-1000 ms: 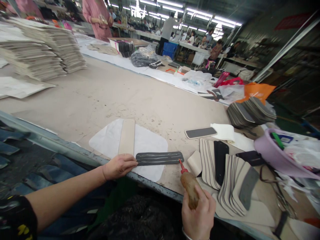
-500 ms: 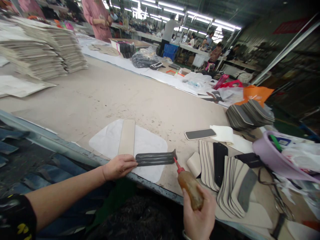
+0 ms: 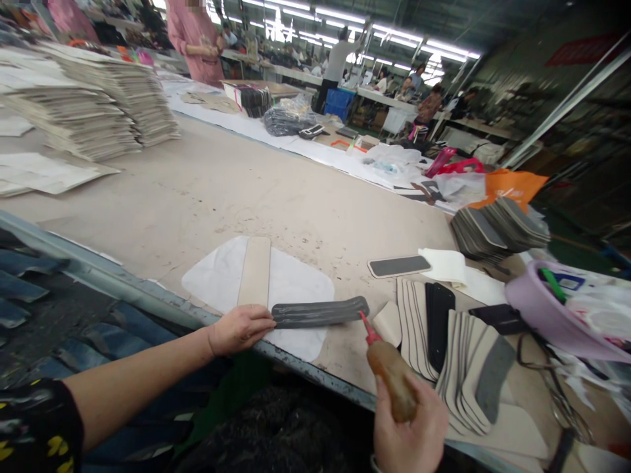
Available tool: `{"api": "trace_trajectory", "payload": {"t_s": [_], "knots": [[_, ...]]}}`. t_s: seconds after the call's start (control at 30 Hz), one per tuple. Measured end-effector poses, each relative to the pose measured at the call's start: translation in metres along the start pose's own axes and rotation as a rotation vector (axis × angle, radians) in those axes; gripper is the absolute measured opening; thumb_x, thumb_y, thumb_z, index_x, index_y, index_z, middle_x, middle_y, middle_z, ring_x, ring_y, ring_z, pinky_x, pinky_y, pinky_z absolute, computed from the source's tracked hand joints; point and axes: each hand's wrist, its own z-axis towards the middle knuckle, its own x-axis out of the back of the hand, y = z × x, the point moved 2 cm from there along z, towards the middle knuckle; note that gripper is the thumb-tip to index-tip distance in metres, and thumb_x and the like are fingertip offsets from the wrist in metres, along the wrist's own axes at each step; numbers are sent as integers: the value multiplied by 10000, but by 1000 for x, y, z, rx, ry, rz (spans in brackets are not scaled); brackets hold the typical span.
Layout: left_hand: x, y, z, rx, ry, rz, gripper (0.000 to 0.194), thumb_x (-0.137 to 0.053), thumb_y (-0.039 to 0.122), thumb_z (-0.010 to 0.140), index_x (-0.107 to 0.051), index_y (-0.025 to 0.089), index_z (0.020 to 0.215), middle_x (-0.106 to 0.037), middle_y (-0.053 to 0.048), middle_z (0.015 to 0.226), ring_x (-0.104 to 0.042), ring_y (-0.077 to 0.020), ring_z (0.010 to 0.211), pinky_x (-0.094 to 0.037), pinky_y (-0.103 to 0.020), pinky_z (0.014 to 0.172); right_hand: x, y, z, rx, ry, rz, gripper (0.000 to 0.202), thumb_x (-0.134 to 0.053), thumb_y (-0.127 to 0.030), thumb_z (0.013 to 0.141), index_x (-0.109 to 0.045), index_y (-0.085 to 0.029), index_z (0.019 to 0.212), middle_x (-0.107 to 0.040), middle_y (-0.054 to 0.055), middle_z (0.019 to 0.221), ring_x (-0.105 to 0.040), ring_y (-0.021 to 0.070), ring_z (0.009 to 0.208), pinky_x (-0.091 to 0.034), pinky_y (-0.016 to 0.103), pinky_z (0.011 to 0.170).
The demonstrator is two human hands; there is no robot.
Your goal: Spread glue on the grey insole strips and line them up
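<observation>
A dark grey strip (image 3: 320,312) with pale wet-looking lines lies partly over a white rounded sheet (image 3: 300,279). The fingers of my left hand (image 3: 242,330) are pressed together on the strip's left end. My right hand (image 3: 411,424) is wrapped round a brown squeeze bottle (image 3: 392,378), whose red nozzle (image 3: 367,328) points at the strip's right end. A beige strip (image 3: 255,270) lies on the white sheet, just above my left hand.
Stacked pale sheets (image 3: 93,98) stand at the back left. To the right lie fanned beige pieces (image 3: 473,368), a framed grey piece (image 3: 399,265), dark stacked pieces (image 3: 497,230) and a purple basin (image 3: 535,309). The table edge (image 3: 315,372) runs below my hands. People stand farther back.
My right hand and the bottle have moved right, with the nozzle farther along the strip. The strip's right end now shows more fully. My left hand holds the same end.
</observation>
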Motion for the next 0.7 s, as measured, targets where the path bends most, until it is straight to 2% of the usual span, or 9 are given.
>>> {"api": "trace_trajectory", "payload": {"t_s": [0.1, 0.17, 0.23, 0.3, 0.37, 0.4, 0.57, 0.7], "knots": [[1, 1, 1, -12, -3, 8, 234, -467, 186, 912, -634, 185, 1075, -637, -77, 968, -610, -147, 876, -514, -253, 794, 15, 15, 10, -317, 63, 10, 524, -729, -463, 702, -628, -110, 1076, -606, 146, 1008, -599, 291, 902, -493, 450, 827], [2, 2, 1, -15, 0, 7, 235, -463, 188, 913, -637, 184, 1072, -640, -76, 964, -612, -147, 872, -516, -254, 791, 22, 19, 13, -476, 111, 11, 558, -758, -473, 658, -645, -123, 1079, -612, 140, 1023, -601, 301, 905, -491, 465, 838], [2, 2, 1, -12, -1, 3, 229, -470, 190, 911, -641, 185, 1063, -642, -73, 960, -613, -147, 865, -518, -256, 785, 27, 19, 15, -558, 186, 57, 588, -788, -453, 621, -647, -122, 1087, -616, 145, 1037, -601, 309, 909, -491, 480, 844], [2, 1, 1, -7, -7, -3, 221, -479, 192, 909, -643, 185, 1058, -643, -71, 958, -612, -147, 862, -516, -255, 784, 29, 18, 17, -573, 258, 146, 608, -809, -415, 601, -636, -114, 1101, -615, 150, 1044, -605, 305, 905, -499, 475, 830], [1, 1, 1, -5, -8, -8, 217, -485, 188, 907, -644, 183, 1056, -642, -73, 957, -611, -146, 861, -512, -252, 781, 27, 15, 17, -485, 271, 211, 572, -810, -374, 608, -630, -112, 1084, -601, 147, 1051, -600, 297, 925, -492, 471, 842], [1, 0, 1, -6, -3, -12, 217, -487, 183, 906, -644, 181, 1055, -642, -75, 957, -611, -146, 860, -510, -251, 780, 24, 12, 15, -411, 239, 234, 536, -801, -357, 626, -624, -115, 1071, -593, 142, 1051, -594, 290, 934, -484, 470, 851], [-1, -1, -1, -5, -6, -8, 219, -484, 187, 909, -639, 184, 1065, -642, -71, 965, -611, -141, 866, -504, -242, 791, -10, -22, -10, 39, -84, 303, 348, -709, -317, 753, -572, -128, 1012, -561, 121, 990, -554, 255, 960, -464, 419, 827], [-3, 0, -2, -24, -16, 24, 227, -470, 204, 916, -635, 177, 1069, -650, -79, 958, -618, -147, 852, -509, -245, 772, -36, -53, -34, 178, -244, 328, 265, -633, -270, 823, -544, -138, 1035, -520, 134, 1037, -535, 235, 980, -484, 380, 791]]}}
